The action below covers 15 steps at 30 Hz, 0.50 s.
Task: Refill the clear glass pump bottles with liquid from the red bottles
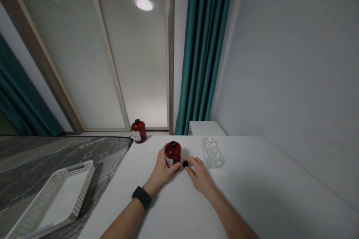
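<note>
A white table (179,216) fills the near centre, with a grey patterned surface (112,153) to its left bearing a white perforated basket (84,190). At the table's far left corner stands a second red bottle (139,133) with a black top and pale label. Right of centre, just beyond the right hand, lies a clear, bumpy-textured container (212,153); behind the far edge are a low white cabinet (206,127), a teal curtain (206,44) and frosted door panels (137,63). In the middle of the table, the left hand (162,166), a dark watch (142,197) on its wrist, curves around the near red bottle (173,150), thumb on the near side and fingers around the left, spread only as wide as the bottle. Just to the right, the right hand (200,175) pinches a small black cap (185,164) between thumb and index finger, the tips nearly together. The cap is near the bottle but apart from it; whether it touches the table cannot be told. The bottle is upright, dark red and glossy, with rounded shoulders, a short dark neck and a white label partly covered by the thumb.
</note>
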Each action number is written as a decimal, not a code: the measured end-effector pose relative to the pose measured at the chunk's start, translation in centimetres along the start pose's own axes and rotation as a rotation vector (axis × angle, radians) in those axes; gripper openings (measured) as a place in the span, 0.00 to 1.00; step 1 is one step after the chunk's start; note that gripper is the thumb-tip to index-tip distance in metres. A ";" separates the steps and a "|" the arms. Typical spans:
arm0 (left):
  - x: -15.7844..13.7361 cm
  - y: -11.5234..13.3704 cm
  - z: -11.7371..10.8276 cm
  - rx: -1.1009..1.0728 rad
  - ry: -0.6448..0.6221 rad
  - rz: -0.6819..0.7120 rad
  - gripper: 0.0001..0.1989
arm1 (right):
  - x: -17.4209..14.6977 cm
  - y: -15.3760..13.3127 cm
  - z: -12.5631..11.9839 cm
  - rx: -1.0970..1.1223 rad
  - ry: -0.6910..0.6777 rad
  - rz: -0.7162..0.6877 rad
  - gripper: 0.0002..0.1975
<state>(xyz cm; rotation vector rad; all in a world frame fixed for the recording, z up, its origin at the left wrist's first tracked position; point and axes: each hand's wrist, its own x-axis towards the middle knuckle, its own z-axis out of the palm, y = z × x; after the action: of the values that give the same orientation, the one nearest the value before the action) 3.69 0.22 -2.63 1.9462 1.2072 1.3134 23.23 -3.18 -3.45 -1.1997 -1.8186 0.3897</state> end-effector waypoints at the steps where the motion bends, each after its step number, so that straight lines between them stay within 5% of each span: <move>1: 0.0 0.0 0.1 0.005 0.009 -0.006 0.42 | 0.0 0.1 0.0 0.014 -0.009 0.002 0.18; 15: -0.3 0.2 -0.3 0.048 0.038 0.014 0.43 | 0.2 0.6 0.1 0.090 0.022 0.031 0.19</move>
<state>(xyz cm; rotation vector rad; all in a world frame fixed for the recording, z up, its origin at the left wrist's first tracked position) 3.45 -0.11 -2.50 1.9753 1.2565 1.3452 23.47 -2.74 -3.83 -1.1666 -1.7472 0.4699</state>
